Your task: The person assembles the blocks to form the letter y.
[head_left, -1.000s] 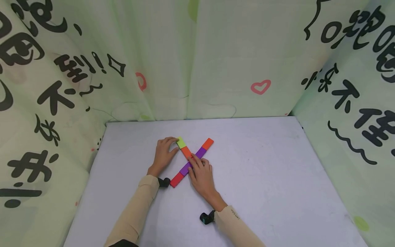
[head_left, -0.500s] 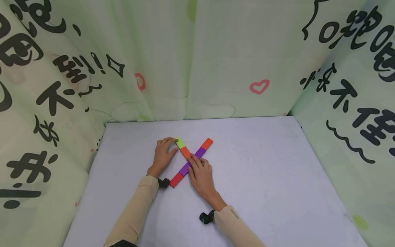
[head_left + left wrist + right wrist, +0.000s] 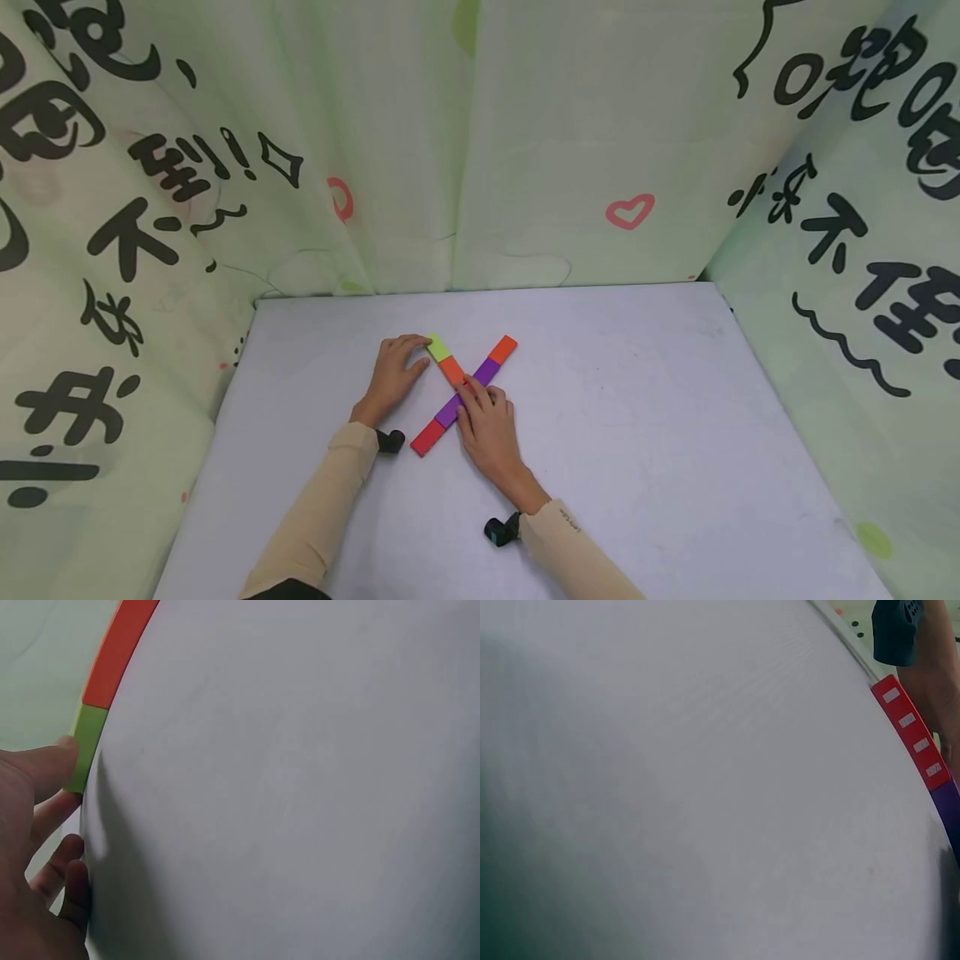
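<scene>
In the head view several flat coloured blocks form an X on the white table. One line has a red block (image 3: 427, 437), a purple block (image 3: 448, 411), another purple block (image 3: 486, 372) and an orange block (image 3: 503, 349). A yellow-green block (image 3: 437, 347) and a second orange block (image 3: 452, 370) make the upper left arm. My left hand (image 3: 392, 372) has a fingertip at the yellow-green block's outer end, the thumb spread near its side. My right hand (image 3: 491, 429) rests its fingers over the crossing, hiding the middle.
The white table (image 3: 637, 433) ends at a pale green curtain (image 3: 540, 150) printed with black writing at the back and sides. A small black wrist camera (image 3: 392, 442) sits near the red block; another camera (image 3: 501, 531) is under the right sleeve.
My left forearm and wrist have shifted slightly left, away from the red block, and the left thumb has drawn back a little. The right hand and the blocks look unmoved.
</scene>
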Motion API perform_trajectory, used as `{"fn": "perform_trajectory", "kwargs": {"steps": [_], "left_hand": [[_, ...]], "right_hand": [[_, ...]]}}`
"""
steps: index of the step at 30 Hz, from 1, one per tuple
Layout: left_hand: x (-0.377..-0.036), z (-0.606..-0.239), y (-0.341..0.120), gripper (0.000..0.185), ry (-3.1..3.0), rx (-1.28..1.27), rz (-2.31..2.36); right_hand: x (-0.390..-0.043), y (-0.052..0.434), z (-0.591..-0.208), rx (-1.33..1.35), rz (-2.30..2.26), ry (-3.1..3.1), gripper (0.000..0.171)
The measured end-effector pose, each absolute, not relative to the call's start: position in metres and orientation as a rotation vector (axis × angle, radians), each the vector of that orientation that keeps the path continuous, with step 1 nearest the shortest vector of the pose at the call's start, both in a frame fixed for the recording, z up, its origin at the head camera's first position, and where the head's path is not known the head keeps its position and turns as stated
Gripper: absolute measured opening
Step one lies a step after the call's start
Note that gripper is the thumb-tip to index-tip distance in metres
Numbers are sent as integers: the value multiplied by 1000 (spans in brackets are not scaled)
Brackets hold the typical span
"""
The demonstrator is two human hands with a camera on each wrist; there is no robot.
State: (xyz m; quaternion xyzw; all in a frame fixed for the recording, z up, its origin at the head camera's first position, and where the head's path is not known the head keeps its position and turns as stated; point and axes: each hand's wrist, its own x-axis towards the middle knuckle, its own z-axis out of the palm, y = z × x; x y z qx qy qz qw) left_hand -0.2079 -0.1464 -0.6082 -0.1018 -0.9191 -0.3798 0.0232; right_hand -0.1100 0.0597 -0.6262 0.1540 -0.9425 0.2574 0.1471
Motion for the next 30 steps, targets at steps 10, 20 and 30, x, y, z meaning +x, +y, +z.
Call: {"fn": "perform_trajectory", "kwargs": {"steps": [10, 20, 30], "left_hand": [[-215, -596, -149, 34, -2953, -352, -1174], [-216, -595, -149, 44, -2996, -357, -1113], [-176, -585, -138, 47, -2996, -118, -1089]], "right_hand": [[-109, 60, -627, 443, 727, -2695, 39], [-113, 63, -626, 395, 937, -2652, 40], [-122, 78, -618, 252, 1221, -2542, 38]]}}
